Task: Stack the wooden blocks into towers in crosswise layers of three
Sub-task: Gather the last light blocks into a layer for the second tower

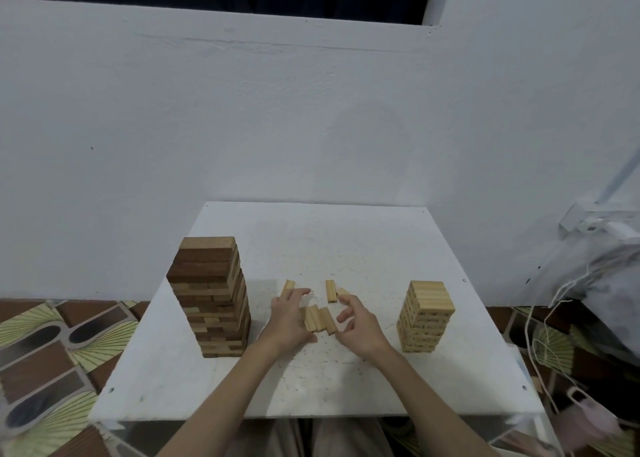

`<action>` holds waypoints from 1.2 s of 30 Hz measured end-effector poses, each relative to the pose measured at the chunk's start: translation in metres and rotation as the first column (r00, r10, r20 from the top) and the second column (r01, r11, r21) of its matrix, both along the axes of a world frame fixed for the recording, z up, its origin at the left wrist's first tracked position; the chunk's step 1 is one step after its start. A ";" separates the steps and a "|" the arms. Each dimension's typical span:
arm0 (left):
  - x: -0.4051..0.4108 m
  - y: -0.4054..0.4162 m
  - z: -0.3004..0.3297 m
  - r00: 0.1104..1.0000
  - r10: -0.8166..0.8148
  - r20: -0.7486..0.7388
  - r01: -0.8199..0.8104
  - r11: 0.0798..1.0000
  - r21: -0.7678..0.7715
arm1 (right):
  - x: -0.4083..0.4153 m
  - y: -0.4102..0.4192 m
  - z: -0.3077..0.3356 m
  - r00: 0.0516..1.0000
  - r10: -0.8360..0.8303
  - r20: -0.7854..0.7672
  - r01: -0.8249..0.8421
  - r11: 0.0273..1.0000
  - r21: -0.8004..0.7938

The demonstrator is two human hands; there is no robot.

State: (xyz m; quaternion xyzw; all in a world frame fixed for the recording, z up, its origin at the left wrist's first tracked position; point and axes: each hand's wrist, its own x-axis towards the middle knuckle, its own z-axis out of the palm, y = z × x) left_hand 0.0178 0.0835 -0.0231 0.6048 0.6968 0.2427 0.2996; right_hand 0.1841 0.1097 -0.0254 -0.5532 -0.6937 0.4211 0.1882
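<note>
White table [346, 380]: 3 blocks [320, 319] flat, long axes away, btwn hands, fingers apart

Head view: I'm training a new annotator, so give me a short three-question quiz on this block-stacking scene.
1. True or false: the dark tower is taller than the pale tower.
2. Where do the loose blocks lie? A) between the towers B) on the floor C) atop the pale tower
3. Fill in: the left hand and right hand are both near the ___ of the table.

Key: 1 true; 2 A; 3 middle.
</note>
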 end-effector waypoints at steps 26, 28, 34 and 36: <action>0.010 0.000 0.004 0.983 -0.115 0.143 0.126 0.990 -0.069 | 0.011 0.016 0.020 0.951 0.246 0.186 -0.235 0.969 -0.079; 0.008 0.001 0.005 0.980 -0.127 0.153 0.139 0.988 -0.069 | 0.009 0.018 0.023 0.944 0.258 0.204 -0.242 0.965 -0.104; 0.008 0.003 0.001 0.980 -0.140 0.139 0.147 0.988 -0.040 | 0.003 0.020 0.028 0.936 0.273 0.220 -0.256 0.961 -0.104; 0.009 0.003 -0.001 0.980 -0.124 0.153 0.131 0.991 -0.035 | 0.002 0.019 0.027 0.935 0.275 0.223 -0.261 0.961 -0.093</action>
